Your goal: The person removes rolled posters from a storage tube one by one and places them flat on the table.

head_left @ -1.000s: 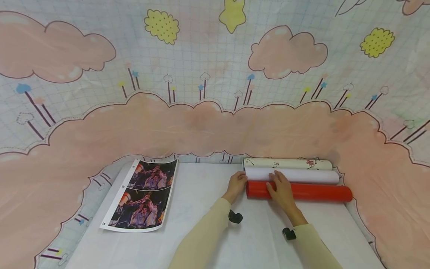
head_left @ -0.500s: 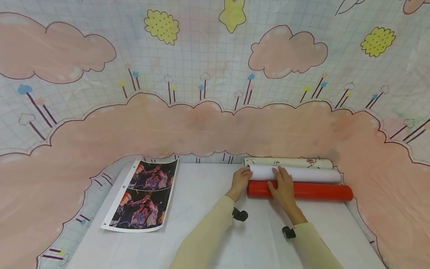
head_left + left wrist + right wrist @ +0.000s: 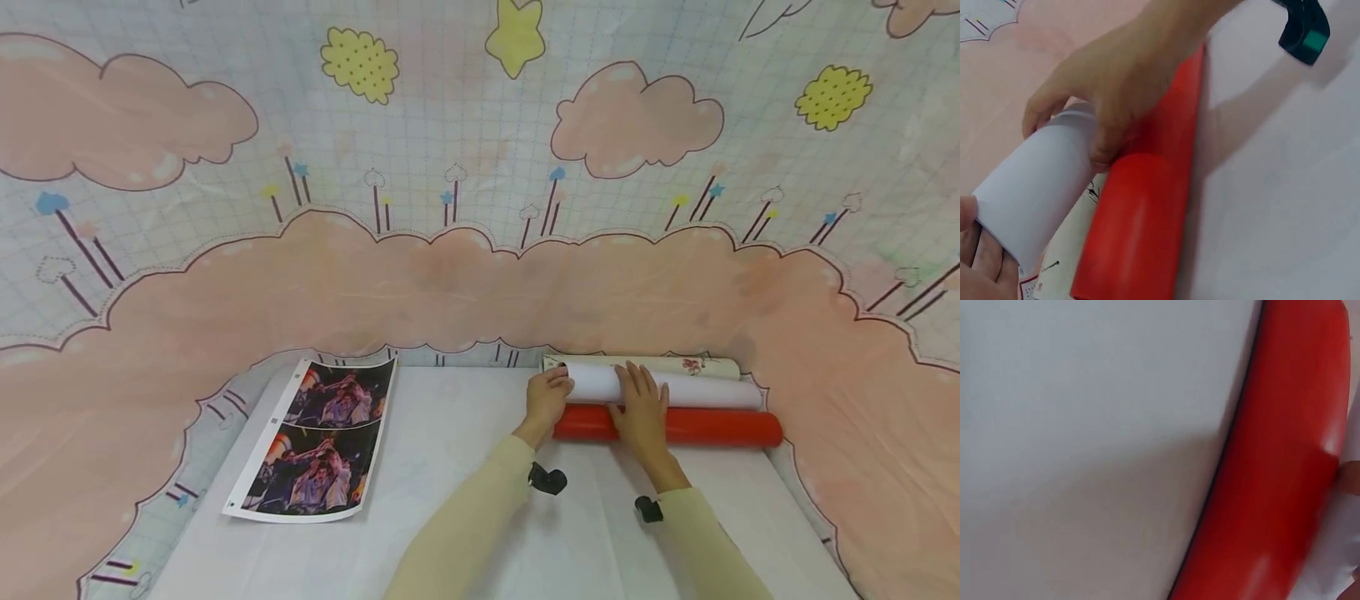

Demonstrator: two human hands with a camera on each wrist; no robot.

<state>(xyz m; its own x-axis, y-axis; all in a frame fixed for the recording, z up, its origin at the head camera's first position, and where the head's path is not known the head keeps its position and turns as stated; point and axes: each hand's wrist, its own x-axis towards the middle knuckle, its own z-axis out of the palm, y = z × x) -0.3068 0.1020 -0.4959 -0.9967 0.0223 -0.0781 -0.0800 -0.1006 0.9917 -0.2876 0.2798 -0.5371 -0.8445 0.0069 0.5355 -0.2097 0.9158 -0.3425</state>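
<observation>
A white paper roll (image 3: 705, 392) lies between a red roll (image 3: 723, 427) in front and a cream roll with a floral print (image 3: 712, 367) behind. My left hand (image 3: 546, 406) pinches the white roll's left end, thumb outside and fingertips at the rim. My right hand (image 3: 643, 415) grips the same roll near its left part. In the left wrist view, the right hand's fingers wrap over the white roll (image 3: 1035, 181), and its thumb is between it and the red roll (image 3: 1138, 231). In the right wrist view, the red roll (image 3: 1272, 450) fills much of the right side.
At the left of the white table (image 3: 457, 500) lies a printed sheet (image 3: 322, 442) with two similar photos, its edges slightly curled. A patterned cloth (image 3: 450, 292) with clouds and stars rises behind the table. Black wrist cameras (image 3: 547, 479) sit at both sleeves.
The white roll has slid a little to the right, its left end now past the red roll's end. Both hands have moved rightward with it. The printed sheet has stayed put.
</observation>
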